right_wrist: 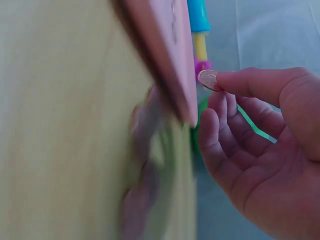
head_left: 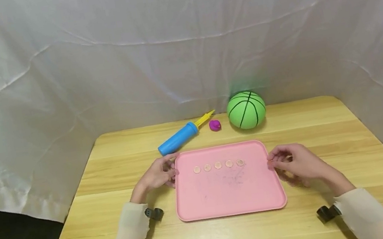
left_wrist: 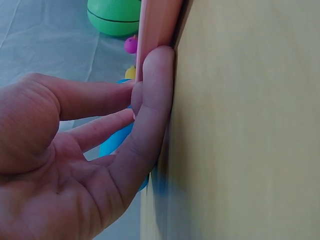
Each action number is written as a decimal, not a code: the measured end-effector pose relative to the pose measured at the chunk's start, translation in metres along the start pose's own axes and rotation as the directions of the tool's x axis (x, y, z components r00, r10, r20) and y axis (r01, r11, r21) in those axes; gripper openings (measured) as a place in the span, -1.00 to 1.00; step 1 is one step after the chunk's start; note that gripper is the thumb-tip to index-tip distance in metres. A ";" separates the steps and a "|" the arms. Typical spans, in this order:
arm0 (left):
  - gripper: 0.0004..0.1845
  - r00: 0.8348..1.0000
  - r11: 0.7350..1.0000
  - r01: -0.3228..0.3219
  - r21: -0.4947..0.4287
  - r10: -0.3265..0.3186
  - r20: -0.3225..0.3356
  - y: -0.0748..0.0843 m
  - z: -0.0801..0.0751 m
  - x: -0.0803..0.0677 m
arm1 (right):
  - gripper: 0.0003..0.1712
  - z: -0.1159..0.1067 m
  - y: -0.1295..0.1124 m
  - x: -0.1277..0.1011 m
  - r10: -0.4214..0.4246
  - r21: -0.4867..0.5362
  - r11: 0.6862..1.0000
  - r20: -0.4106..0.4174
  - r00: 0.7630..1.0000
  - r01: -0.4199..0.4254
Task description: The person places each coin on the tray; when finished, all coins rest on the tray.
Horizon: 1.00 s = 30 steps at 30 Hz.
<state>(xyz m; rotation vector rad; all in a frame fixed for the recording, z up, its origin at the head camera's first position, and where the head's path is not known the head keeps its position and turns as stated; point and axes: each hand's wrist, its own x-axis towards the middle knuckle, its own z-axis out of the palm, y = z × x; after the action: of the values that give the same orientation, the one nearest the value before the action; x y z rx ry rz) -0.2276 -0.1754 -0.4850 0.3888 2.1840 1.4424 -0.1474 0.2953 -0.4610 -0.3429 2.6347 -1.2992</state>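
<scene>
A pink tray lies on the table with several copper-coloured coins in a row across its upper half. At the tray's left rim, my left hand holds the edge. In the left wrist view the thumb tip meets the rim, and another finger lies along the tray's outer side. My right hand is beside the right rim. It pinches a coin between thumb and finger, and the coin's face shows in the right wrist view. The other fingers are loosely bent.
Behind the tray lie a blue hand pump with a yellow nozzle, a small purple toy and a green ball with black lines. Grey cloth hangs behind the wooden table.
</scene>
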 end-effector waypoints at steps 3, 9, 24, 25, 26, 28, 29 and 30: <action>-0.31 1.000 1.000 -0.004 -0.005 0.004 0.001 0.000 0.000 0.000 | -0.85 0.006 -0.014 0.008 -0.053 -0.033 0.998 0.014 0.998 0.054; -0.31 1.000 1.000 -0.010 -0.002 0.010 0.006 0.001 0.000 0.002 | -0.90 0.026 -0.031 0.022 -0.160 -0.032 0.986 0.054 0.986 0.162; -0.30 1.000 1.000 -0.002 0.009 0.002 -0.010 0.001 0.001 0.000 | -0.92 0.075 -0.062 0.056 -0.228 -0.003 0.973 0.142 0.963 0.231; -0.31 1.000 1.000 -0.004 0.009 0.004 -0.012 0.001 0.000 -0.001 | -0.91 0.078 -0.065 0.059 -0.222 -0.001 0.974 0.156 0.963 0.225; -0.31 1.000 1.000 -0.005 0.011 0.005 -0.013 0.000 0.000 -0.002 | -0.89 0.081 -0.068 0.062 -0.215 0.001 0.976 0.171 0.962 0.218; -0.31 1.000 1.000 -0.008 0.016 0.008 -0.016 0.000 0.000 -0.002 | -0.86 0.088 -0.076 0.067 -0.207 0.009 0.978 0.193 0.959 0.209; -0.31 1.000 1.000 -0.009 0.018 0.010 -0.017 0.000 0.001 -0.001 | -0.85 0.091 -0.079 0.070 -0.200 0.016 0.980 0.202 0.959 0.201; -0.31 1.000 1.000 -0.014 0.019 0.014 -0.013 -0.001 0.001 0.000 | -0.84 0.094 -0.083 0.072 -0.194 0.018 0.981 0.207 0.959 0.195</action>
<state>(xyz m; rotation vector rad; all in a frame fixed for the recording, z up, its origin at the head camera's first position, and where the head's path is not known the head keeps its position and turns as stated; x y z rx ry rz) -0.2270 -0.1750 -0.4858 0.4030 2.2109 1.4371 -0.1812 0.1551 -0.4555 -0.7140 2.4763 -1.2387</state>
